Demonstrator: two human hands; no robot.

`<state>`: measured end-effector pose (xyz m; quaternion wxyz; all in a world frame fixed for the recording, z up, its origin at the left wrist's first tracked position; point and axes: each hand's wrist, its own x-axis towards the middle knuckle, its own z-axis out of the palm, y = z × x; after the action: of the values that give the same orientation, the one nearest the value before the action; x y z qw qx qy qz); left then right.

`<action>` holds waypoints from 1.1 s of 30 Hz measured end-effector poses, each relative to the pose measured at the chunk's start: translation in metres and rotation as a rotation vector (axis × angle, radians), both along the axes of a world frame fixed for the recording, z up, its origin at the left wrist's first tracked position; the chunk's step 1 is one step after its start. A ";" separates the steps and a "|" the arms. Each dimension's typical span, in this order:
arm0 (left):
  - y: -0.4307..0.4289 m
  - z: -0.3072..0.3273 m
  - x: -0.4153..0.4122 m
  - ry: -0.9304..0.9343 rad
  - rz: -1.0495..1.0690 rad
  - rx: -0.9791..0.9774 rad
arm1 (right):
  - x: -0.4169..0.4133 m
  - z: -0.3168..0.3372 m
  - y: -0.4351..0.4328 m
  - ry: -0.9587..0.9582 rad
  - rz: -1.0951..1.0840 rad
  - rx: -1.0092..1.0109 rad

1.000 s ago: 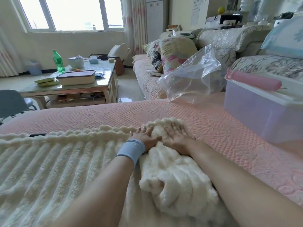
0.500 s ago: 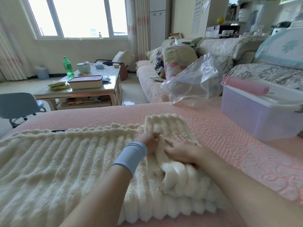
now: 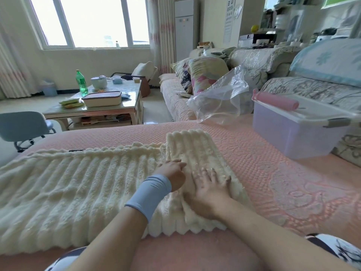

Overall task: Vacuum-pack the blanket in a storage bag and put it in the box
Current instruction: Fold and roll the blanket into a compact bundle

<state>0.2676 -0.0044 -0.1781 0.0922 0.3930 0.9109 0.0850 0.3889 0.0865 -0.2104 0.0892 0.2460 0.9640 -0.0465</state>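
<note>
Right hand spread flat on the folded end of the cream blanket, left hand just beside it at the fold's edge, pinching or merely resting unclear, blanket stretching leftward over the pink quilted cover, clear storage bag beyond the hands, lidded box farther right.

A single wide-angle view looks from the person's head, forward and down, close above the blanket spread on the pink-covered seat. Its upper part reaches across the room to the window, and straight lines bow near the edges.
</note>
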 end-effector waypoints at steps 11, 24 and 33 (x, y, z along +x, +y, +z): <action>-0.012 -0.043 0.028 -0.087 0.006 -0.088 | 0.024 0.012 0.037 0.507 -0.147 -0.199; -0.016 -0.037 0.050 -0.175 0.072 -0.136 | 0.021 0.033 0.051 0.364 -0.474 -0.501; -0.098 0.020 0.006 -0.325 0.218 0.050 | -0.016 0.095 -0.007 0.671 0.176 -1.039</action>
<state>0.2732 -0.1021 -0.1585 0.2186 0.2751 0.9189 0.1794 0.3728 0.0795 -0.1149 -0.1072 0.0623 0.8076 -0.5766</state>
